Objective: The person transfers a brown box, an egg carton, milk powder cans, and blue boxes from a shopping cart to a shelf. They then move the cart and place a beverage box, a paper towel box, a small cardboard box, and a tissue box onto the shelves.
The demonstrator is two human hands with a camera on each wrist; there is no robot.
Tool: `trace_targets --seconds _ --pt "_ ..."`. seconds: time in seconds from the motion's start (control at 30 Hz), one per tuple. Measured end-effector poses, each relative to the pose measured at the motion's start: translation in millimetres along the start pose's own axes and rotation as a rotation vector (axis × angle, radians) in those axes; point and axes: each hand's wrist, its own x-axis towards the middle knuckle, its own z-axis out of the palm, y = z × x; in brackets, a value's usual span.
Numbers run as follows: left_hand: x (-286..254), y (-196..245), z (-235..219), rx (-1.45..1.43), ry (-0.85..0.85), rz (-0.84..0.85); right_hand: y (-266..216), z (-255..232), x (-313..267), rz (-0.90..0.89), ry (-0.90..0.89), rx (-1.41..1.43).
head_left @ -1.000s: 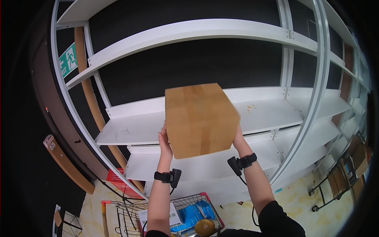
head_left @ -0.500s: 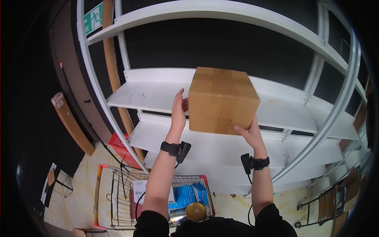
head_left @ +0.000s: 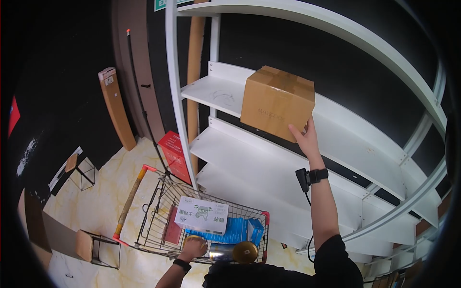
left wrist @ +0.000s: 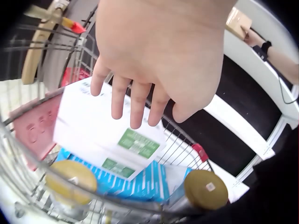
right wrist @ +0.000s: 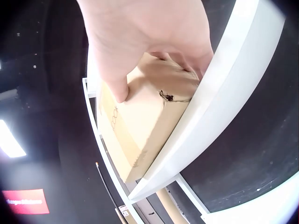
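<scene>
A brown cardboard box [head_left: 276, 103] is at the front edge of a white shelf [head_left: 201, 95], its taped top facing up. My right hand [head_left: 307, 137] holds the box's near right corner, thumb on the front face and fingers round the side. Low over the shopping cart [head_left: 128, 206], my left hand [head_left: 194, 247] reaches down above a gold-lidded can [left wrist: 71, 181]. Its fingers are spread and straight in the left wrist view. Another gold-lidded can [head_left: 245, 252] lies beside it. A white printed carton [head_left: 201, 215] and blue packages [head_left: 230, 229] fill the cart's middle.
More white shelves [head_left: 249, 153] run below and to the right. A red box [head_left: 175, 156] stands by the rack's left post. Farther left are a long upright carton [head_left: 116, 110], a thin black pole [head_left: 137, 77] and small stools [head_left: 86, 245].
Both hands were at the box in midair; it is now at the shelf. My left hand has left it and dropped to the cart. The head view has turned left and down.
</scene>
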Motion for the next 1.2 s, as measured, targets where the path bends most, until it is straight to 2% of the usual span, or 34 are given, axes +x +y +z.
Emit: trace_targets --seconds 0.07,0.17,0.23,0.27,0.33,0.4,0.43,0.47,0.5,0.6,0.7,0.83,0.9,0.97,1.03,1.07,1.1,1.13,1.2 --pt "-39 -10 2 0.083 -0.221 -0.164 12 22 14 -0.037 -0.003 0.030" --pt "-76 -9 5 0.116 -0.140 -0.167 30 49 35 -0.089 0.016 -0.045" --pt "-83 -16 19 0.174 -0.192 -0.210 50 68 49 -0.161 0.120 -0.159" --pt "-88 -19 31 0.231 -0.245 -0.239 49 73 54 -0.141 0.107 -0.155" --pt "-90 -21 41 0.222 -0.293 -0.208 38 81 53 0.083 0.069 -0.642" --pt "-95 -41 69 0.257 -0.200 -0.145 34 89 49 0.118 0.051 -0.883" --pt "-95 -44 68 0.248 -0.305 -0.157 50 92 48 0.027 0.119 -0.923" --pt "-89 -44 62 0.239 -0.406 -0.164 27 97 37 0.098 0.069 -0.937" --pt "-87 -38 55 0.218 -0.302 -0.161 37 98 30 -0.059 0.113 -0.935" --pt "-85 -37 53 0.236 -0.364 -0.144 42 106 -12 -0.443 0.218 -1.013" --pt "-86 -40 56 0.187 -0.352 -0.124 43 113 -80 -0.464 0.007 -0.907" --pt "-87 -40 59 0.185 -0.309 -0.134 90 111 -187 -0.105 -0.307 -0.655" --pt "-86 -40 60 0.165 -0.349 -0.166 115 107 -245 0.214 -0.406 -0.659" --pt "-82 -43 61 0.157 -0.384 -0.169 139 102 -301 0.440 -0.481 -0.638" --pt "-72 -50 57 0.074 -0.541 -0.159 155 96 -346 0.652 -0.588 -0.511" --pt "-65 -64 60 0.016 -0.631 -0.128 160 94 -365 0.753 -0.653 -0.552" --pt "-53 -72 51 0.000 -0.606 -0.086 165 92 -381 0.852 -0.720 -0.592" --pt "-34 -80 38 -0.018 -0.580 -0.045 173 89 -399 0.864 -0.711 -0.591" --pt "11 -91 10 -0.116 -0.509 -0.476 186 83 -423 1.153 -0.868 -0.413"
